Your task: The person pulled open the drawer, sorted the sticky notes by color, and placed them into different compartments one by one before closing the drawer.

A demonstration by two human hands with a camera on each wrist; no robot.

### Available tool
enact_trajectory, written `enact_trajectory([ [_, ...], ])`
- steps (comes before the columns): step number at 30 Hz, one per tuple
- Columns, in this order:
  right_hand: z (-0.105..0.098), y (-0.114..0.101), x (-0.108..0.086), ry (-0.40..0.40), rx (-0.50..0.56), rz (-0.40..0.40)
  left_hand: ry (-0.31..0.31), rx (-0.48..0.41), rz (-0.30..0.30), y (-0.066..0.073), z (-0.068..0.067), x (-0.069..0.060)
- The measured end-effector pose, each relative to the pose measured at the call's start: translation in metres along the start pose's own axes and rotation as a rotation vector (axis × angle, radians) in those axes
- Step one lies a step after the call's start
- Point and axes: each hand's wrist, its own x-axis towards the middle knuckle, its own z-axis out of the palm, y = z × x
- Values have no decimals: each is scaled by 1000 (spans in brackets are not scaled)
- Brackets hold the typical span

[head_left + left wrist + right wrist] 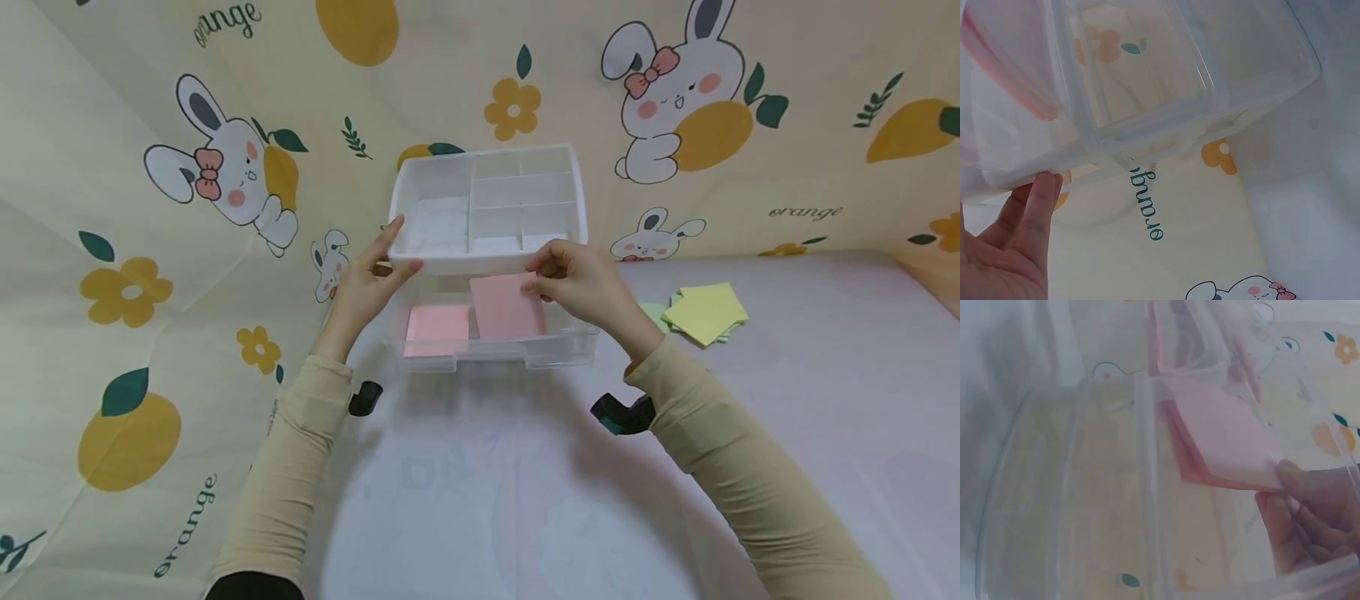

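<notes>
A storage box with a divided white top tray stands against the patterned backdrop, its clear drawer pulled out at the front. My left hand grips the box's front left corner, thumb at the front and fingers along the side; in the left wrist view, fingertips touch the clear wall. Between thumb and fingers, my right hand pinches a small stack of pink sticky notes over the drawer. More pink sticky notes lie in the drawer's left part. The stack's layered edge shows in the right wrist view.
Yellow sticky notes lie on the table right of the box, with green ones partly beneath. A backdrop with rabbits and oranges rises behind and to the left. Dark wrist-worn devices show below the sleeves.
</notes>
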Motion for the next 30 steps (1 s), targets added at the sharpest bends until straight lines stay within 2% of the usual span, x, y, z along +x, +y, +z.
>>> enact_trajectory([
  [7,5,-4,2,-76,-168,-26,3,6,-7,1,0,-1],
  [13,6,-5,1,-74,-271,-101,-3,3,-23,1,0,0],
  [22,7,-5,-3,-24,-288,-144,4,0,-16,-1,0,0],
  [30,3,-10,-8,-41,-247,-140,5,13,-15,-1,0,0],
])
